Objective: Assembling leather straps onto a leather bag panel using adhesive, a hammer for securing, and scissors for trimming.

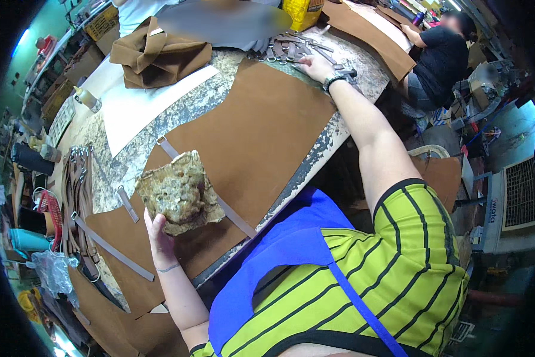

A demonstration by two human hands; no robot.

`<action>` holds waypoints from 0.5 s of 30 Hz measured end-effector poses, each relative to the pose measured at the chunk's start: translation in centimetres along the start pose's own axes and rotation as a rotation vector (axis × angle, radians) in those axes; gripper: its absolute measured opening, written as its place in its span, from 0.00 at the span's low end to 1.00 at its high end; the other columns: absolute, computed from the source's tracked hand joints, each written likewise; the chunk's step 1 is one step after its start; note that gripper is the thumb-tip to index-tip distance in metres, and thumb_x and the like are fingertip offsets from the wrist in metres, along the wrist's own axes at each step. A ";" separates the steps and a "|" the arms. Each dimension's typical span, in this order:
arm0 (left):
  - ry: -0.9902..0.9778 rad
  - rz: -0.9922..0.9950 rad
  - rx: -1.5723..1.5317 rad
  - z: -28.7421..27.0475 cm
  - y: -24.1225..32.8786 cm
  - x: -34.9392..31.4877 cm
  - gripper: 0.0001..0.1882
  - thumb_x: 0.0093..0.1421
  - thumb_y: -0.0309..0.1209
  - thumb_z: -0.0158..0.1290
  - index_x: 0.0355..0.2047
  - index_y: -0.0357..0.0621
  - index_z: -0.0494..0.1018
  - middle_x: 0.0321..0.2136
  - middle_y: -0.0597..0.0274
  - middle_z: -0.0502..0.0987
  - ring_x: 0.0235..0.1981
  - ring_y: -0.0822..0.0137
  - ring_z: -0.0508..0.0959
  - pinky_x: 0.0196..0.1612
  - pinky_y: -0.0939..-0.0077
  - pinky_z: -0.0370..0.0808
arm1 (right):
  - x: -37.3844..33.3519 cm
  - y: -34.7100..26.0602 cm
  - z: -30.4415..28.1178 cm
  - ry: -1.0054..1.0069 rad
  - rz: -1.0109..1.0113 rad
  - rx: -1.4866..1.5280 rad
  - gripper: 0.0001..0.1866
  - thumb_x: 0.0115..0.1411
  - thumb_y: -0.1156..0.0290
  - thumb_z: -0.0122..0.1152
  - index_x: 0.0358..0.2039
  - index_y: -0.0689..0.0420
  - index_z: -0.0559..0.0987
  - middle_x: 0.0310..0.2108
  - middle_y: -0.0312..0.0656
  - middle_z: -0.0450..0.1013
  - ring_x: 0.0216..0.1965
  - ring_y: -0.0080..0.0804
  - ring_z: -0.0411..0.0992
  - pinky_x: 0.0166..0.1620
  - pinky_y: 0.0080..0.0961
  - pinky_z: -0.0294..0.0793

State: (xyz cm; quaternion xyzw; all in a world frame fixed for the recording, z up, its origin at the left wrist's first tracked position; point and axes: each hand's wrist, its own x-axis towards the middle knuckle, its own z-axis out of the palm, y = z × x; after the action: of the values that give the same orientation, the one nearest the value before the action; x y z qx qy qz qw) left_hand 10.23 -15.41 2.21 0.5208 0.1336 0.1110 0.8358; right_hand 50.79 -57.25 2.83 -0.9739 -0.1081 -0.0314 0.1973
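Observation:
A stiff, square-looking slab (pixel 181 193) with a rough, lumpy, yellowish-brown crust is held up by my left hand (pixel 158 238), its fingers hidden behind the slab. Beneath it lies a large brown apron-shaped leather panel (pixel 261 119). Flat grey-brown straps rest on this panel, among them a strap (pixel 115 249) with a metal ring at one end. My right arm stretches to the far side, where my right hand (pixel 317 68) is closed at a pile of short leather straps (pixel 288 49) with metal rings. Its fingertips seem to pinch a strap, partly hidden from view.
Folded brown leather (pixel 160 55) and a white sheet (pixel 139 107) lie on the mottled worktable (pixel 220 65). A squeeze bottle (pixel 87 99) stands at the left, near hanging long straps (pixel 80 196). A seated person (pixel 440 56) works at the far right beside more brown panels.

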 end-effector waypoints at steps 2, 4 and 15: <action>0.030 0.012 -0.008 -0.2 -0.1 -0.4 0.50 0.42 0.48 0.66 0.59 0.34 0.57 0.51 0.52 0.68 0.51 0.58 0.72 0.54 0.62 0.70 | 1.0 0.3 1.0 -0.021 -0.011 -0.004 0.15 0.57 0.63 0.60 0.43 0.52 0.80 0.39 0.43 0.79 0.40 0.37 0.76 0.47 0.30 0.73; 0.024 0.027 -0.026 -0.3 -0.3 -0.6 0.49 0.42 0.48 0.66 0.58 0.35 0.57 0.51 0.52 0.69 0.51 0.59 0.72 0.53 0.63 0.71 | 1.5 0.7 1.1 0.002 0.009 -0.012 0.13 0.56 0.62 0.60 0.40 0.52 0.80 0.37 0.45 0.78 0.39 0.40 0.76 0.45 0.34 0.74; -0.046 0.054 0.150 10.6 1.3 3.6 0.37 0.47 0.40 0.67 0.53 0.35 0.64 0.47 0.57 0.73 0.48 0.66 0.73 0.53 0.69 0.69 | -13.7 -14.3 -1.2 -1.048 -0.131 1.457 0.05 0.60 0.70 0.60 0.37 0.53 0.76 0.66 0.42 0.53 0.62 0.34 0.60 0.51 0.32 0.74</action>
State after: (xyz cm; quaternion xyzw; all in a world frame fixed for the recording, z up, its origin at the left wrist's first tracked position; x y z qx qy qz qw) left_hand 17.13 -22.59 7.48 0.5876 0.1083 0.1112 0.7941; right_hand 34.22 -47.60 7.94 -0.4884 -0.2327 0.4821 0.6891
